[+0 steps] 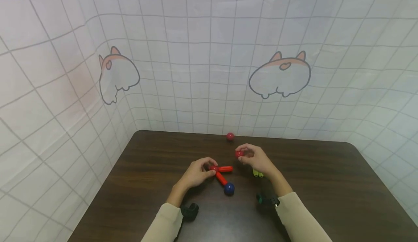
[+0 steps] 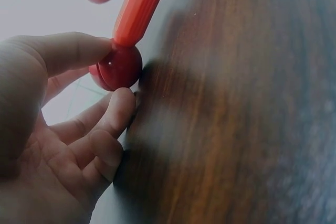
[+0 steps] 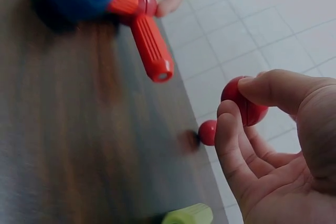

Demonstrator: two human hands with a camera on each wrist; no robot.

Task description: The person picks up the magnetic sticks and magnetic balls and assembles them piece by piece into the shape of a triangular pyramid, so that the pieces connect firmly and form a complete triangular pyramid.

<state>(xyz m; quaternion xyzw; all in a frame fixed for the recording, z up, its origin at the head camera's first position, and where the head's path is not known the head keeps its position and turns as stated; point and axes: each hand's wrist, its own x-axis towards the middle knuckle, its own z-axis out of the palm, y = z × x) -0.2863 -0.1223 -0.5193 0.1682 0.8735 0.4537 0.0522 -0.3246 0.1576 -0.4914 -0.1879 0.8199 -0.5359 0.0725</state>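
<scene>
My left hand [image 1: 195,173] pinches a red ball [image 2: 119,67] between thumb and fingers, low over the dark table. Two red-orange rods join that ball in a V: one rod [image 1: 225,169] points right, the other rod [image 1: 221,178] runs toward me and ends in a blue ball [image 1: 229,188]. The free rod's tip [image 3: 161,75] shows a small grey disc. Off to the right, my right hand [image 1: 256,159] holds a second red ball [image 3: 245,101] by thumb and fingertips, raised above the table. A seam line circles this ball.
Another red ball [image 1: 230,136] lies near the table's [image 1: 156,151] back edge. Yellow-green rods [image 1: 258,173] lie beneath my right wrist, partly covered by it. A white gridded curtain [image 1: 209,89] with cartoon prints hangs behind and beside the table. Dark straps with devices circle both wrists.
</scene>
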